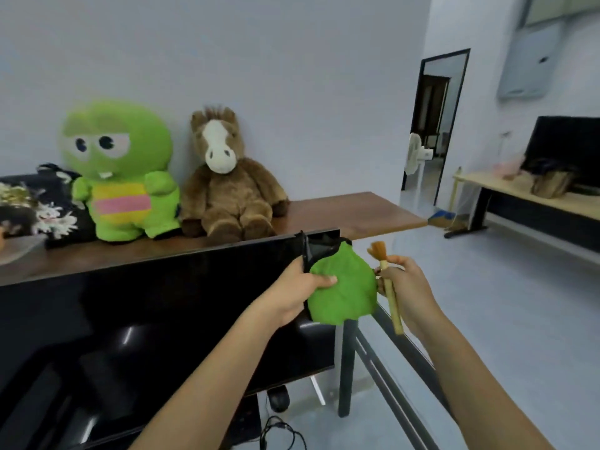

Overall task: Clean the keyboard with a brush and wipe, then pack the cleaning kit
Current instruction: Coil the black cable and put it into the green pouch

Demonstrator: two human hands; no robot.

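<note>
My left hand (300,289) grips a green wipe cloth (342,287) together with the edge of a black pouch (316,248), held up in front of the monitor's right corner. The cloth bulges out below the pouch's mouth. My right hand (406,287) holds a wooden brush (388,287) upright, its orange bristles at the top, just right of the cloth. No keyboard is in view.
A large black monitor (162,319) fills the lower left. Behind it a brown wooden shelf (357,212) carries a green plush toy (120,170) and a brown plush horse (224,177). A black metal frame (389,368) runs below my right arm. Another desk (519,196) stands far right.
</note>
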